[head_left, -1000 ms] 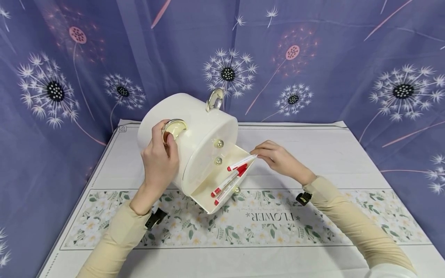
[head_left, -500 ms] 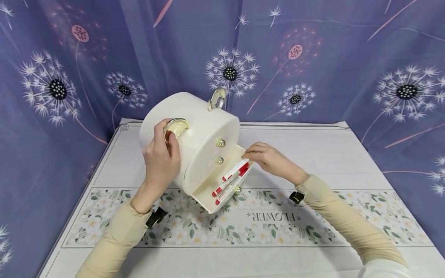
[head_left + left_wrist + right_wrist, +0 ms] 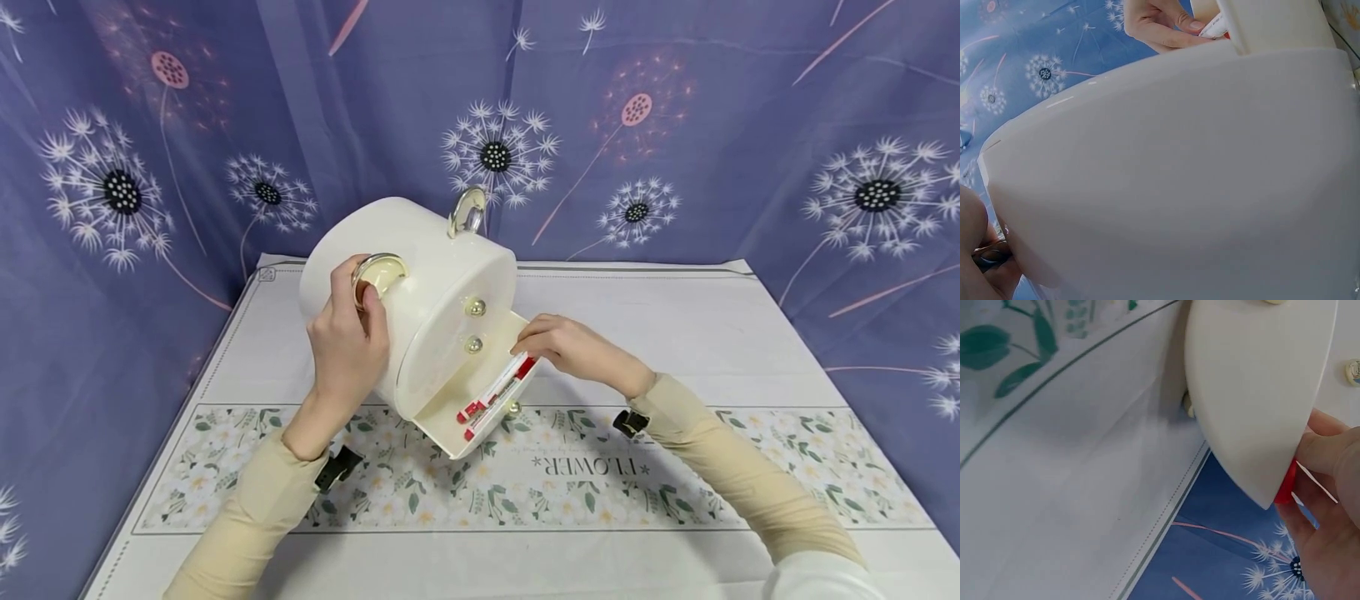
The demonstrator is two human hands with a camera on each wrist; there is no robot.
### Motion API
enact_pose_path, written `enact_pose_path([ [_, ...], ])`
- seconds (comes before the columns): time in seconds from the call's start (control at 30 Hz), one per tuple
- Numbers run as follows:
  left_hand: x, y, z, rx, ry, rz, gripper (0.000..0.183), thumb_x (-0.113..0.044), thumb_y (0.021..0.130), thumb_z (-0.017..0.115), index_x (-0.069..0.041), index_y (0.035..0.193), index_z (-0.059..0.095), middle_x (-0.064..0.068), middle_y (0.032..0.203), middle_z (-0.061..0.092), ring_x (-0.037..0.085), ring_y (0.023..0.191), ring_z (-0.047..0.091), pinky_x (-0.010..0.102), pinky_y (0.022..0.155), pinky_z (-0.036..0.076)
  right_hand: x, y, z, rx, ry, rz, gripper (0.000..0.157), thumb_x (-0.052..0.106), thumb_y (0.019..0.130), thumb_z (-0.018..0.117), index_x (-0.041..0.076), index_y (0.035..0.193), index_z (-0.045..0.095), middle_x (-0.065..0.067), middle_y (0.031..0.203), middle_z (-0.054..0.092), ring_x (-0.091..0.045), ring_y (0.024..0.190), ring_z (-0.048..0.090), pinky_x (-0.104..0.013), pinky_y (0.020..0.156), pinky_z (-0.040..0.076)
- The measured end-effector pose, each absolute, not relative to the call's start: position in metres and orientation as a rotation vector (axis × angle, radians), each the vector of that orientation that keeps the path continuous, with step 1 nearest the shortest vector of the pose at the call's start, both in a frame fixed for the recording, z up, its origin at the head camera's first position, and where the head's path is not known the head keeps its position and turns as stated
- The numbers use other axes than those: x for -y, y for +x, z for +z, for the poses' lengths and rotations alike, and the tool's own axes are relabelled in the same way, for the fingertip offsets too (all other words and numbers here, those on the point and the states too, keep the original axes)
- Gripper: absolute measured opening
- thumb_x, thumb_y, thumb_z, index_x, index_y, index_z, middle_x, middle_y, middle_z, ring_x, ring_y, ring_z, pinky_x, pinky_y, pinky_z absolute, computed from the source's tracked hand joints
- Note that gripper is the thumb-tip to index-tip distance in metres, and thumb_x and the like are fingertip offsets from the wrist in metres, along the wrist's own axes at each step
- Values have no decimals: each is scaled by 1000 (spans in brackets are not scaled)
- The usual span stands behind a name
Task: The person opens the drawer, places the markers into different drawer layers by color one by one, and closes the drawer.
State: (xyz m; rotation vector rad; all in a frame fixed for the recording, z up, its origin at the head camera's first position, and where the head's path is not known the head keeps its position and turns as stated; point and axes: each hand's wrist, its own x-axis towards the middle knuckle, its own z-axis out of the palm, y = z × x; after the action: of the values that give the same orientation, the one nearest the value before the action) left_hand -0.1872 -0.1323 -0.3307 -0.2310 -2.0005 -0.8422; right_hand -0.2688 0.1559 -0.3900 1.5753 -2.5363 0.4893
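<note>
A white rounded storage box [image 3: 401, 237] lies tilted on the table, its bottom drawer [image 3: 456, 396] pulled out. My left hand [image 3: 345, 346] grips one of its gold-rimmed ear-shaped loops [image 3: 388, 268]. Inside the drawer lie white markers with red ends [image 3: 480, 425]. At the drawer's far right end my right hand [image 3: 573, 346] pinches a white marker [image 3: 501, 382] that slants down along the others. Its tip shows between thumb and fingers in the left wrist view, where the marker [image 3: 1213, 27] meets the drawer edge. In the right wrist view, a red end [image 3: 1285, 482] peeks beside the fingers.
A second gold-rimmed loop [image 3: 468, 210] stands on top of the box. Gold knobs [image 3: 476, 307] dot its front. A white tablecloth [image 3: 637, 308] with a floral band [image 3: 592, 500] covers the table, and a blue dandelion curtain [image 3: 390, 108] hangs behind.
My right hand has moved left and slightly down with the marker, lowering it from above the drawer's edge to beside the other markers. My left hand keeps its grip on the loop.
</note>
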Motion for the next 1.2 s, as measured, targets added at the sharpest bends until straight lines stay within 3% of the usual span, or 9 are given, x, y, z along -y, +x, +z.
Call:
enact_pose_path([
  [0.43, 131, -187, -330, 1994, -230, -843, 31, -10, 91, 44, -3, 121, 48, 21, 97, 65, 32, 67, 61, 44, 52, 48, -143, -271, -383, 2710, 1612, 463, 25, -2, 82, 61, 12, 99, 72, -5, 101, 68, -17, 95, 64, -29, 82, 53],
  [1.03, 132, -187, -331, 1999, -226, -844, 32, -13, 92, 43, 0, 121, 48, 21, 99, 65, 32, 71, 62, 45, 54, 48, -140, -275, -386, 2746, 1716, 642, 34, -12, 84, 50, 7, 103, 70, -6, 102, 70, -21, 98, 64, -30, 86, 52],
  [1.2, 132, -188, -331, 1998, -233, -837, 31, -11, 92, 44, -1, 121, 48, 21, 99, 65, 32, 69, 62, 44, 53, 48, -141, -273, -388, 2706, 1661, 724, 25, -5, 86, 54, 8, 98, 71, -2, 97, 71, -16, 92, 65, -27, 80, 53],
])
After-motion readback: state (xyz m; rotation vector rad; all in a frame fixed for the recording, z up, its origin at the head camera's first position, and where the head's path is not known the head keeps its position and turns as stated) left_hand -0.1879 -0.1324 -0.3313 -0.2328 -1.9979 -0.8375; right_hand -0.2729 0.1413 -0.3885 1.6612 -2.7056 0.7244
